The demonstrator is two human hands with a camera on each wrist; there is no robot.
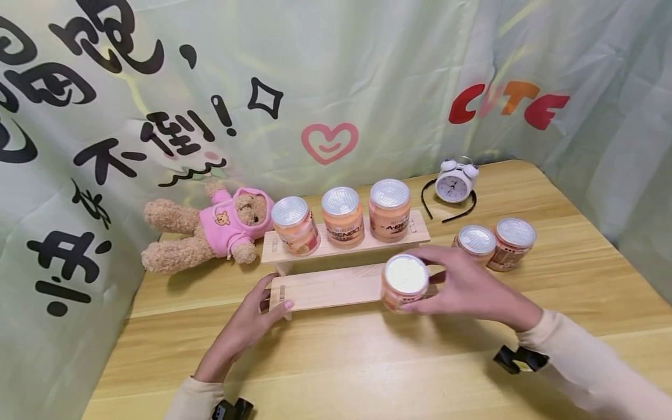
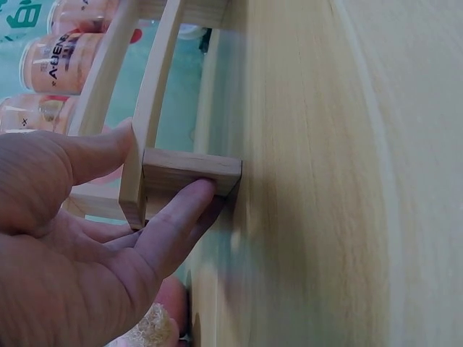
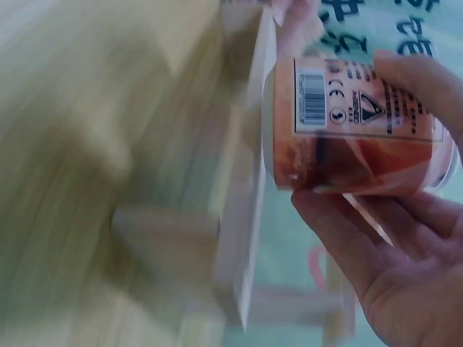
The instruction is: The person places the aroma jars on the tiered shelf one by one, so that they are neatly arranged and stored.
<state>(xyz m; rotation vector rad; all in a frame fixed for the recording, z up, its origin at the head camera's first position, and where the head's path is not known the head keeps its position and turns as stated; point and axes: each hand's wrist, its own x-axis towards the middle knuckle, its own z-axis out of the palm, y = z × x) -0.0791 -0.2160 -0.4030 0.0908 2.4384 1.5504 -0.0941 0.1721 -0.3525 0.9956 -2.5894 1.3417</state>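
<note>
My right hand (image 1: 467, 286) holds an orange can (image 1: 405, 280) with a silvery lid around its side, at the right end of the lower shelf (image 1: 331, 289). Its barcode label faces the right wrist camera, with my thumb and fingers on opposite sides of the can (image 3: 354, 155). I cannot tell whether the can's base touches the wood. At the other end, my left hand (image 1: 251, 319) grips the two-step wooden rack (image 2: 137, 166), thumb on the board and fingers against the end support. Three similar cans (image 1: 342, 219) stand in a row on the upper shelf (image 1: 272, 249).
Two more cans (image 1: 511, 245) stand together on the table (image 1: 336, 367), right of the rack. Behind them are a white alarm clock (image 1: 454, 184) and a black headband (image 1: 427, 201). A teddy bear (image 1: 226, 224) in a pink hoodie lies at the left, before a printed curtain (image 1: 409, 70).
</note>
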